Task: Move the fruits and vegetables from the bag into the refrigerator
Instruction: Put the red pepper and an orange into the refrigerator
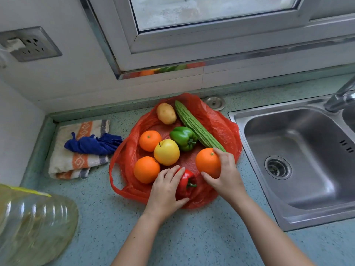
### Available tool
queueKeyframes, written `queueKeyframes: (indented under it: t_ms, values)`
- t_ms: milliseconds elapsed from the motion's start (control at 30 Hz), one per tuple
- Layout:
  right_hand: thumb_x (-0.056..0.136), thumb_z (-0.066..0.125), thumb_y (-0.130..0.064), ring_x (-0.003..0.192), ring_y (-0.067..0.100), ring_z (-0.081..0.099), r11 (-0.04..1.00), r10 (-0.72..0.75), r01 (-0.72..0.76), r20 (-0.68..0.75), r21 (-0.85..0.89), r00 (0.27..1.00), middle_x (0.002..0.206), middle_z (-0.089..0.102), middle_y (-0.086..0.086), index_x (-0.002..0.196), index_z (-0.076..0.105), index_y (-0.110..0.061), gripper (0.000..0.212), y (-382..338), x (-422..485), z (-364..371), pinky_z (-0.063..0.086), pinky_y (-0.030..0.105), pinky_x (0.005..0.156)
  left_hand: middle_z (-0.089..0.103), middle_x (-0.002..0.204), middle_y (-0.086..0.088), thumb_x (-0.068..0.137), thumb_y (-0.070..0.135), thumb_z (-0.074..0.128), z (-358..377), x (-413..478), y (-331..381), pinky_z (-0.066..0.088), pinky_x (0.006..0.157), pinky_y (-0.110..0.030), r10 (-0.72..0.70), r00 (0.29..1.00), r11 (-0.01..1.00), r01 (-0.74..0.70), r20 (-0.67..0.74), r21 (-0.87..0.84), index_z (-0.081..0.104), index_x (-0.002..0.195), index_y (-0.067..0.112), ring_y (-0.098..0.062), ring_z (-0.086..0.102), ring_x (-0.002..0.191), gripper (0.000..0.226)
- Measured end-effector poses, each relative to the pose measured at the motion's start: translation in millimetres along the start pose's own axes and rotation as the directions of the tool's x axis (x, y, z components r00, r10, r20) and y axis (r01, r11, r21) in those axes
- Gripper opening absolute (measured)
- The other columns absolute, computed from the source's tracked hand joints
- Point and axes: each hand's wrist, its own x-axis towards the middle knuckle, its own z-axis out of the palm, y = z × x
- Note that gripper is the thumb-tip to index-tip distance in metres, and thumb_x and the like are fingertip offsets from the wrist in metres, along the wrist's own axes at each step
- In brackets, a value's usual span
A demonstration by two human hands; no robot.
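Note:
A red plastic bag (219,121) lies spread open on the counter with produce on it. My left hand (165,191) grips a red bell pepper (185,184) at the bag's near edge. My right hand (224,169) is wrapped around an orange (206,162) on the right. Two more oranges (146,169) (149,141), a yellow apple (166,152), a green bell pepper (183,138), a potato (166,113) and a long bitter gourd (196,127) rest on the bag. No refrigerator is in view.
A steel sink (299,156) with a tap (340,96) sits right of the bag. A striped towel (76,162) with a blue cloth (94,144) lies to the left. A clear oil bottle (32,225) stands near left. Wall and window are behind.

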Motion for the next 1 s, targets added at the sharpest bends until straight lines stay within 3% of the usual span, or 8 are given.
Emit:
queueKeyframes:
  t_ms: [267,400,467,567,667,800,933,1000]
  values:
    - [0.07,0.077,-0.023,0.107,0.013,0.044,0.999,-0.021,0.025,-0.111,0.037,0.994,0.124,0.038,0.0,0.134,0.037,-0.021,0.075,-10.5,-23.5,-27.9,0.036,0.024,0.083,0.044,0.134,0.007,0.061,0.038,0.082,1.4,-1.4,8.3,0.028,0.102,-0.024,-0.211,0.974,0.93,0.173,-0.085,-0.324,0.04,0.136,0.024,-0.014,0.039,0.12,0.086]
    - [0.071,0.077,-0.025,0.103,0.012,0.046,0.998,0.011,0.004,-0.208,0.07,0.978,0.12,0.033,-0.008,0.133,0.036,-0.026,0.075,-13.8,-38.6,-45.3,0.036,0.024,0.08,0.045,0.132,0.01,0.052,0.052,0.078,0.5,-1.2,31.1,0.038,0.105,-0.035,-0.361,0.931,0.727,0.252,-0.045,-0.638,0.04,0.129,0.037,-0.01,0.045,0.122,0.087]
    - [0.071,0.077,-0.026,0.101,0.012,0.047,0.995,0.045,-0.018,-0.262,0.103,0.964,0.12,0.033,-0.009,0.133,0.035,-0.029,0.075,-15.3,-47.4,-56.9,0.038,0.024,0.079,0.05,0.131,0.005,0.049,0.052,0.081,-1.6,1.5,46.8,0.043,0.101,-0.034,-0.372,0.928,0.626,0.245,-0.007,-0.74,0.043,0.124,0.039,-0.009,0.052,0.116,0.085]
    - [0.071,0.077,-0.025,0.101,0.012,0.048,0.993,0.073,-0.034,-0.348,0.117,0.934,0.12,0.032,-0.009,0.133,0.034,-0.032,0.075,-13.9,-63.5,-78.0,0.04,0.022,0.077,0.055,0.127,0.002,0.056,0.034,0.088,-6.6,8.5,74.5,0.046,0.09,-0.016,-0.285,0.958,0.552,0.192,0.033,-0.812,0.046,0.127,0.028,-0.005,0.056,0.109,0.083]
    - [0.071,0.076,-0.024,0.1,0.01,0.046,0.994,0.082,-0.04,-0.436,0.106,0.896,0.121,0.031,-0.009,0.13,0.03,-0.037,0.076,-9.7,-85.7,-103.8,0.037,0.005,0.073,0.057,0.122,0.003,0.057,0.025,0.086,-13.0,16.8,107.9,0.045,0.079,-0.006,-0.149,0.988,0.535,0.106,0.03,-0.838,0.048,0.126,0.023,0.0,0.059,0.103,0.079]
    - [0.07,0.077,-0.031,0.092,0.0,0.043,0.993,0.116,-0.075,-0.565,0.095,0.817,0.122,0.033,-0.007,0.127,0.027,-0.04,0.076,-1.1,-121.2,-142.1,0.034,-0.004,0.072,0.061,0.117,0.006,0.054,0.037,0.081,-16.0,19.8,159.8,0.049,0.084,-0.018,0.004,0.999,0.501,0.031,0.038,-0.865,0.051,0.122,0.026,-0.002,0.062,0.098,0.074]
    - [0.067,0.068,-0.037,0.094,-0.003,0.046,0.99,0.138,-0.116,-0.693,0.078,0.708,0.12,0.035,-0.005,0.126,0.028,-0.039,0.072,13.8,-159.3,-180.4,0.034,-0.003,0.074,0.063,0.112,0.007,0.05,0.049,0.077,-10.9,14.7,217.6,0.05,0.086,-0.025,0.149,0.988,0.496,-0.036,0.044,-0.868,0.054,0.116,0.03,-0.006,0.063,0.097,0.073]
    - [0.066,0.068,-0.042,0.1,-0.013,0.044,0.988,0.147,-0.131,-0.757,0.082,0.637,0.12,0.036,-0.003,0.128,0.033,-0.034,0.072,23.9,-179.4,-198.9,0.036,0.0,0.074,0.064,0.111,0.004,0.05,0.049,0.076,-6.3,11.0,247.3,0.051,0.085,-0.027,0.21,0.976,0.473,-0.057,0.05,-0.879,0.055,0.114,0.031,-0.01,0.064,0.095,0.071]
